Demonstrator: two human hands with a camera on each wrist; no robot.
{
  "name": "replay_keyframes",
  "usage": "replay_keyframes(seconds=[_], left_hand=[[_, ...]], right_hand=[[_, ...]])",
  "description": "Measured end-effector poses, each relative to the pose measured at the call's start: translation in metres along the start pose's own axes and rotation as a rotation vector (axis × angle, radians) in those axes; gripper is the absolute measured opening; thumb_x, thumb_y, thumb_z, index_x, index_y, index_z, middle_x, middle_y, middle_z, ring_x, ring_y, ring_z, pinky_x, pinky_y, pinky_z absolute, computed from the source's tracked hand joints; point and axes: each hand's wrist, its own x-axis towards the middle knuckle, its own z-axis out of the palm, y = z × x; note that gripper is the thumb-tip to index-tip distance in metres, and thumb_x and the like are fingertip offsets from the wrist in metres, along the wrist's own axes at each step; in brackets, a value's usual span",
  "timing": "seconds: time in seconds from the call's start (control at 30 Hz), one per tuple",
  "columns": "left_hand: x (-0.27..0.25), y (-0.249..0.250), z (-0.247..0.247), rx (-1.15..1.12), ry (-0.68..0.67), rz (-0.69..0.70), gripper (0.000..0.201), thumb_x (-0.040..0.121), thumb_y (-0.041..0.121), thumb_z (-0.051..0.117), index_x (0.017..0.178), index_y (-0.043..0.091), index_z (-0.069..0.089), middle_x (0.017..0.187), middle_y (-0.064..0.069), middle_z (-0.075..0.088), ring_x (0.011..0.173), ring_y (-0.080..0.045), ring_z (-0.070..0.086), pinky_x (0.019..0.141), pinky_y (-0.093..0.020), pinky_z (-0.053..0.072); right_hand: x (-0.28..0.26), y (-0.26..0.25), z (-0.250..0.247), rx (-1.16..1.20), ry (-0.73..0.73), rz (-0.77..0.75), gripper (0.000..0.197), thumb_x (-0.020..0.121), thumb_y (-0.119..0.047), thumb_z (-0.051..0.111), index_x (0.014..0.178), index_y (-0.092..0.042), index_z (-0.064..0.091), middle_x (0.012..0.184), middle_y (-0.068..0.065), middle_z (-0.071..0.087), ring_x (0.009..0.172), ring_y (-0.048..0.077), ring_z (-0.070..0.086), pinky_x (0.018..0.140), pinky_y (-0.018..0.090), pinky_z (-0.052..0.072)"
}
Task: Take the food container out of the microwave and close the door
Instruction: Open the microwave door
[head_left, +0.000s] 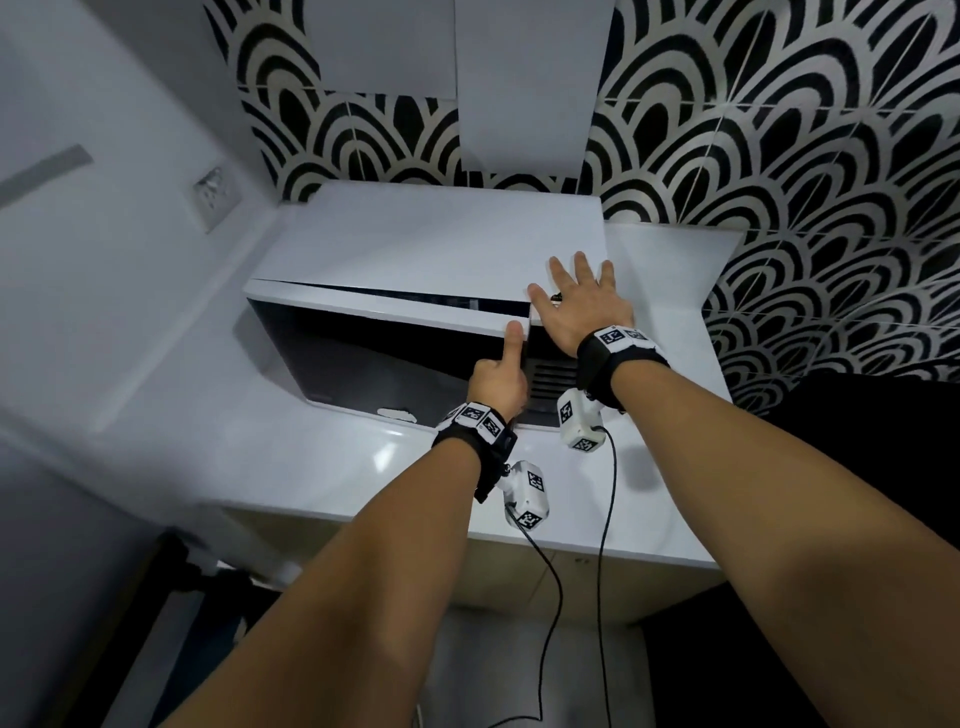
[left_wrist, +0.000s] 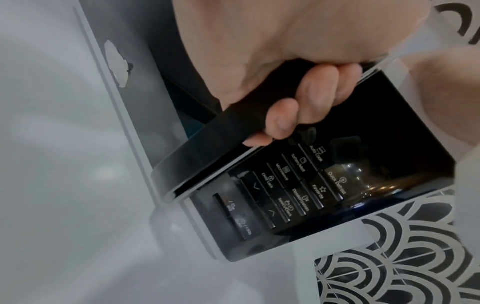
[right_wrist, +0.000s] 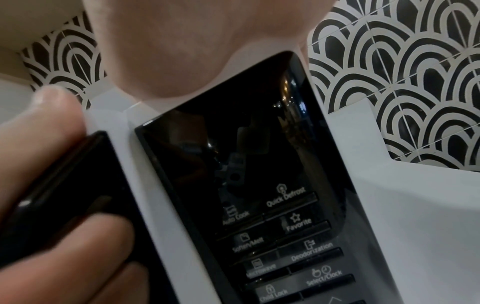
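A white microwave (head_left: 431, 244) stands on the counter with its dark glass door (head_left: 374, 358) ajar by a narrow gap. My left hand (head_left: 511, 358) grips the door's right edge, thumb up along the front and fingers (left_wrist: 306, 98) curled behind the edge. My right hand (head_left: 576, 296) lies flat and open on the microwave's top right corner, above the black control panel (right_wrist: 259, 185). The door hides the microwave's inside, and no food container shows in any view.
The microwave sits in a corner, with a white wall and a socket (head_left: 215, 195) to its left and black-and-white patterned tiles (head_left: 779, 156) behind. White counter (head_left: 311, 467) lies in front. Wrist-camera cables (head_left: 602, 519) hang over the counter's front edge.
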Motion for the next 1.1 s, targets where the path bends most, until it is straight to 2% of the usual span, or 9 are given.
replay_keyframes(seconds=[0.13,0.23,0.4,0.53,0.6,0.7,0.77,0.97,1.1], left_hand=[[-0.025,-0.003,-0.014,0.046,-0.018,0.008,0.095,0.071,0.092,0.030,0.047,0.003,0.052,0.045,-0.011,0.053,0.047,-0.026,0.058,0.066,-0.031,0.055],[-0.041,-0.004,-0.026,0.115,-0.020,-0.016,0.105,0.076,0.088,0.030,0.056,-0.007,0.070,0.055,-0.011,0.070,0.067,-0.022,0.072,0.085,-0.033,0.053],[-0.070,0.003,-0.042,0.304,0.045,-0.075,0.108,0.070,0.095,0.019,0.057,0.006,0.079,0.068,-0.002,0.075,0.101,-0.020,0.062,0.102,-0.038,0.040],[-0.090,0.001,-0.054,0.372,0.111,-0.113,0.114,0.064,0.099,0.013,0.061,0.006,0.078,0.064,-0.004,0.075,0.089,-0.021,0.067,0.097,-0.040,0.047],[-0.097,-0.001,-0.063,0.392,0.197,-0.122,0.110,0.063,0.099,0.021,0.074,0.005,0.077,0.076,-0.007,0.076,0.084,-0.024,0.069,0.089,-0.040,0.053],[-0.111,0.000,-0.076,0.433,0.339,-0.106,0.093,0.071,0.088,0.042,0.110,0.006,0.063,0.110,-0.013,0.066,0.104,-0.034,0.062,0.091,-0.042,0.051],[-0.123,0.005,-0.082,0.417,0.400,-0.101,0.089,0.075,0.075,0.055,0.132,0.009,0.043,0.127,-0.015,0.054,0.114,-0.038,0.057,0.092,-0.043,0.049],[-0.138,0.024,-0.103,0.568,0.413,0.002,0.094,0.080,0.043,0.061,0.155,0.024,0.009,0.145,-0.015,0.026,0.118,-0.041,0.052,0.092,-0.046,0.052],[-0.138,0.037,-0.122,0.706,0.336,-0.054,0.088,0.083,0.027,0.058,0.156,0.024,0.010,0.152,-0.016,0.017,0.117,-0.041,0.052,0.085,-0.036,0.048]], right_hand=[[-0.001,-0.001,-0.001,0.004,-0.009,-0.012,0.076,0.088,-0.073,0.013,0.155,-0.038,0.008,0.167,-0.005,0.000,0.152,0.030,-0.006,0.114,0.056,0.025],[-0.002,-0.002,-0.001,-0.002,-0.026,-0.011,0.076,0.088,-0.073,0.012,0.155,-0.038,0.007,0.167,-0.004,-0.001,0.152,0.030,-0.007,0.115,0.056,0.024],[-0.004,-0.002,-0.003,0.001,-0.043,-0.016,0.076,0.088,-0.073,0.011,0.155,-0.038,0.007,0.167,-0.005,-0.002,0.152,0.030,-0.008,0.115,0.057,0.023],[-0.004,-0.001,-0.004,0.001,-0.062,-0.025,0.077,0.088,-0.073,0.011,0.156,-0.037,0.006,0.167,-0.004,-0.003,0.152,0.031,-0.009,0.115,0.059,0.022],[-0.004,0.000,-0.004,0.007,-0.071,-0.034,0.077,0.088,-0.073,0.010,0.156,-0.036,0.006,0.167,-0.003,-0.003,0.152,0.032,-0.009,0.116,0.059,0.020],[-0.005,0.000,-0.006,0.012,-0.089,-0.045,0.077,0.088,-0.072,0.011,0.156,-0.035,0.006,0.167,-0.001,-0.003,0.152,0.034,-0.009,0.117,0.058,0.017],[-0.005,-0.001,-0.007,0.007,-0.105,-0.049,0.077,0.089,-0.071,0.011,0.156,-0.034,0.005,0.167,-0.001,-0.004,0.152,0.035,-0.009,0.118,0.059,0.016],[-0.007,-0.002,-0.011,0.002,-0.133,-0.066,0.077,0.090,-0.071,0.010,0.157,-0.032,0.003,0.167,0.001,-0.006,0.151,0.036,-0.010,0.118,0.061,0.012],[-0.010,-0.001,-0.012,0.002,-0.140,-0.063,0.077,0.090,-0.071,0.010,0.156,-0.032,0.003,0.167,0.001,-0.006,0.151,0.036,-0.009,0.117,0.062,0.013]])
